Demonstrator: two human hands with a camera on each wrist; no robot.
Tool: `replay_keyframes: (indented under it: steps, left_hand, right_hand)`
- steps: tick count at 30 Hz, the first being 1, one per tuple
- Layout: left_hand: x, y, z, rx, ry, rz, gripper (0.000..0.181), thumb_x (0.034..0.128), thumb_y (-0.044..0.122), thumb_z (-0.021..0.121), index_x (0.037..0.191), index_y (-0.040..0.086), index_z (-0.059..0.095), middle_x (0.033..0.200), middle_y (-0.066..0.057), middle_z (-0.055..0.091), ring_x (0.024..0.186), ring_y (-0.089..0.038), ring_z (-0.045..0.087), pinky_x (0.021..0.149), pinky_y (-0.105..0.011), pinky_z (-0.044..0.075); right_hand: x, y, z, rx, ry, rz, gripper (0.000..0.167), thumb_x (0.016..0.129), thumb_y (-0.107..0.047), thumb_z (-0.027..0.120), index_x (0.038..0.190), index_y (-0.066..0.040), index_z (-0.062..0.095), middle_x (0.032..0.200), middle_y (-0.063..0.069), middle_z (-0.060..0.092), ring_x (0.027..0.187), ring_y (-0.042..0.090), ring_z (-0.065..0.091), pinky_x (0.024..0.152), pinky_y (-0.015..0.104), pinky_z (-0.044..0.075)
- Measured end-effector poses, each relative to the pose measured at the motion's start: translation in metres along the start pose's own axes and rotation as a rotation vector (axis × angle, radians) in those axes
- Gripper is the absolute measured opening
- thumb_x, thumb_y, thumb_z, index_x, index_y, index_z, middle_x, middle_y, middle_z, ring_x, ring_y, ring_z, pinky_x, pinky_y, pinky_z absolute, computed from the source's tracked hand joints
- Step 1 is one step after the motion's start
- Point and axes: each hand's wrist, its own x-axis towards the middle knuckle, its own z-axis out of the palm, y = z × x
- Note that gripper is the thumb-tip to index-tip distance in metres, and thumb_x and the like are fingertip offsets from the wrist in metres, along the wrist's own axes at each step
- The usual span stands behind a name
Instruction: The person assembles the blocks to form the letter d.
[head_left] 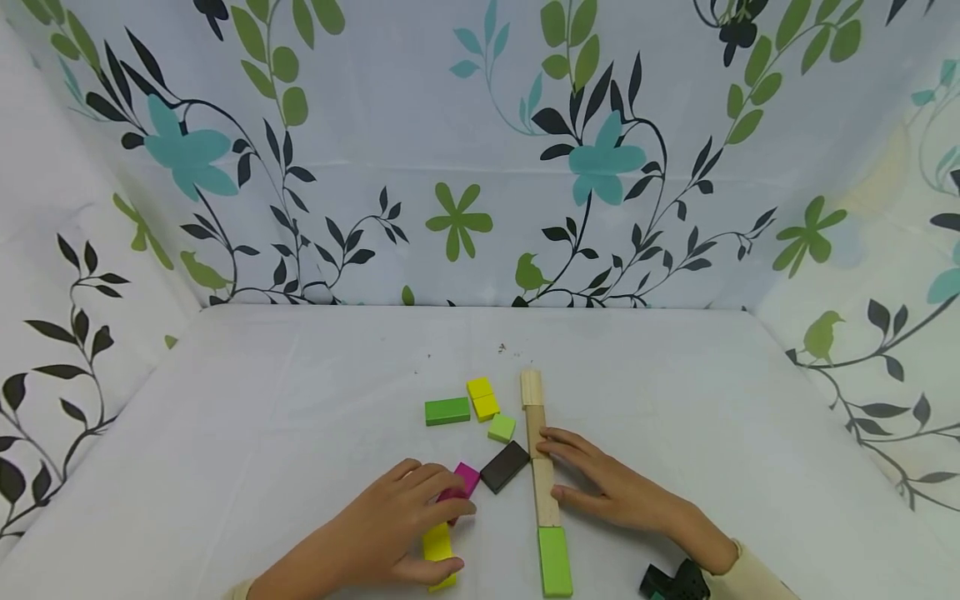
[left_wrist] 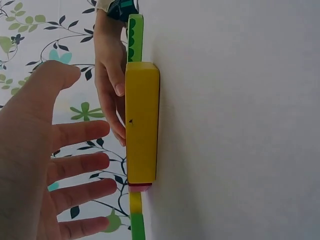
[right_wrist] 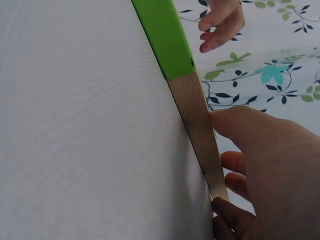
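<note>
A row of blocks runs away from the front edge in the head view: a green block (head_left: pixel 555 562) nearest, then plain wooden blocks (head_left: pixel 546 493) and a short pale wooden piece (head_left: pixel 532 388) at the far end. From the right side, my right hand (head_left: pixel 618 487) touches the wooden part with thumb and fingertips. My left hand (head_left: pixel 401 521) hovers over a yellow block (head_left: pixel 437 543) and a magenta block (head_left: pixel 467 477), partly hiding both. The left wrist view shows its fingers spread, apart from the yellow block (left_wrist: pixel 142 122).
Beyond the hands lie a dark brown block (head_left: pixel 505 467), a small light green block (head_left: pixel 501 427), yellow blocks (head_left: pixel 483 398) and a green block (head_left: pixel 447 411). White cloth (head_left: pixel 300 400) covers the table; patterned fabric (head_left: pixel 495 167) hangs behind. The right wrist carries a black device (head_left: pixel 675 581).
</note>
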Motion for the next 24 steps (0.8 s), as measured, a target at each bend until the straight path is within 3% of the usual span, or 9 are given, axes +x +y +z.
replay_keyframes:
  steps: [6, 8, 24]
  left_hand:
    - [0.017, -0.003, 0.003, -0.044, -0.229, -0.082, 0.05, 0.0915, 0.066, 0.044, 0.13, 0.038, 0.059, 0.136, 0.002, 0.053, 0.124, -0.018, 0.048, 0.098, -0.04, 0.045]
    - [0.021, -0.005, 0.005, -0.058, -0.275, -0.102, 0.054, 0.0916, 0.068, 0.039, 0.134, 0.04, 0.055, 0.141, 0.001, 0.051, 0.128, -0.02, 0.045, 0.1, -0.044, 0.044]
    - [0.028, -0.008, 0.015, -0.072, -0.284, -0.115, 0.061, 0.0931, 0.07, 0.033, 0.138, 0.033, 0.054, 0.144, -0.001, 0.049, 0.133, -0.021, 0.044, 0.105, -0.045, 0.039]
  right_hand:
    - [0.0, 0.0, 0.0, 0.009, -0.003, 0.006, 0.054, 0.099, -0.039, 0.055, 0.147, -0.02, 0.041, 0.156, 0.003, 0.031, 0.142, 0.029, 0.034, 0.108, 0.047, 0.037]
    - [0.0, 0.0, 0.0, 0.013, -0.009, 0.008, 0.054, 0.099, -0.039, 0.055, 0.148, -0.02, 0.041, 0.156, 0.003, 0.031, 0.142, 0.029, 0.033, 0.108, 0.047, 0.037]
    - [0.001, -0.002, -0.001, 0.018, -0.012, -0.001, 0.055, 0.099, -0.037, 0.055, 0.148, -0.018, 0.039, 0.157, 0.004, 0.03, 0.143, 0.029, 0.032, 0.108, 0.048, 0.037]
